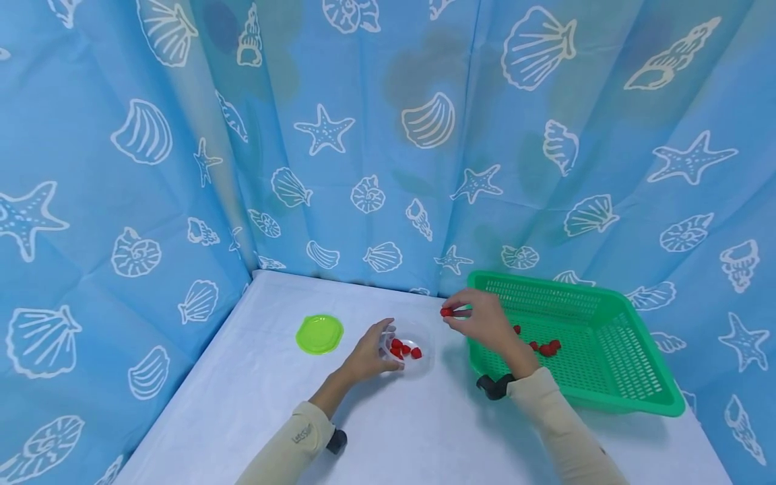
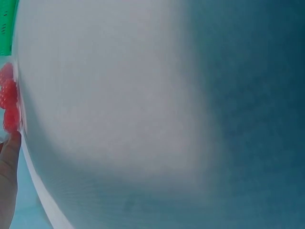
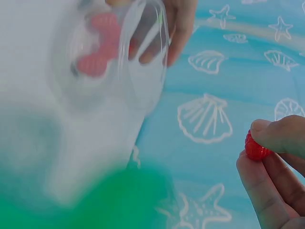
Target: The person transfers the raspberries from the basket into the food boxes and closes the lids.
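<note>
My left hand (image 1: 366, 356) holds a clear plastic tub (image 1: 427, 338), thumb and fingers spread round its left side. Several red raspberries (image 1: 405, 349) lie inside it; through its wall some raspberries (image 2: 8, 94) also show at the left edge of the left wrist view, beside a finger (image 2: 7, 174). Up and to the right of the tub, my right hand (image 1: 487, 325) pinches one raspberry (image 3: 256, 148) between thumb and fingertips, between tub and basket. More raspberries (image 1: 548, 349) are in the green basket (image 1: 649, 397), partly hidden behind the right hand.
A lime-green lid (image 1: 320, 335) lies flat on the white-covered table (image 1: 236, 404), left of the tub. Blue shell-print curtains (image 1: 376, 162) hang along the table's back and sides. The basket's raised rim stands under and beside my right forearm (image 1: 558, 417).
</note>
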The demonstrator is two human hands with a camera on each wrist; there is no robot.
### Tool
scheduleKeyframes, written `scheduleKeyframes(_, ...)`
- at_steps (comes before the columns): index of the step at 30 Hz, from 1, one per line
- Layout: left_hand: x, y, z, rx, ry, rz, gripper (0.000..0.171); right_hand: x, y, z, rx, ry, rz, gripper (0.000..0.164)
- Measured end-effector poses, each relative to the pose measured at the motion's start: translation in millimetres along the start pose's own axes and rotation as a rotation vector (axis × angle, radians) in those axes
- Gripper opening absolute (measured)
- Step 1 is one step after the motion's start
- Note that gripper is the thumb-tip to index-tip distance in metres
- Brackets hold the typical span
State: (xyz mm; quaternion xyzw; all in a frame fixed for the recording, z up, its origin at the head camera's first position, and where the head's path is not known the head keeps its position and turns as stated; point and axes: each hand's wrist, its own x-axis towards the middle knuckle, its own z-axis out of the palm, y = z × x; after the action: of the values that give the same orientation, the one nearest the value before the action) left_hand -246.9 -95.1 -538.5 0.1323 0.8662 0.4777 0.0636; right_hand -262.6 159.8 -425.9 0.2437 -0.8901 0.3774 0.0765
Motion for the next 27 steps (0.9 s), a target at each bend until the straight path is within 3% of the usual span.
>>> scheduleKeyframes(11, 0.7, -3.7, 2.1, 0.004, 0.004, -0.008, 0.096, -0.7, -9.1, 44.6, 0.012, -0.056, 0.023, 0.026)
scheduleKeyframes(18, 1.5, -6.4, 5.3, 0.013, 0.006, 0.007, 0.097, -5.8, -11.0, 63.4, 0.02, -0.061, 0.12, 0.028)
scheduleKeyframes(27, 2.5, -7.0, 1.9, 0.025, 0.012, 0.027, 0.096, -9.3, -13.3, 81.0, 0.005, -0.095, 0.051, 0.028)
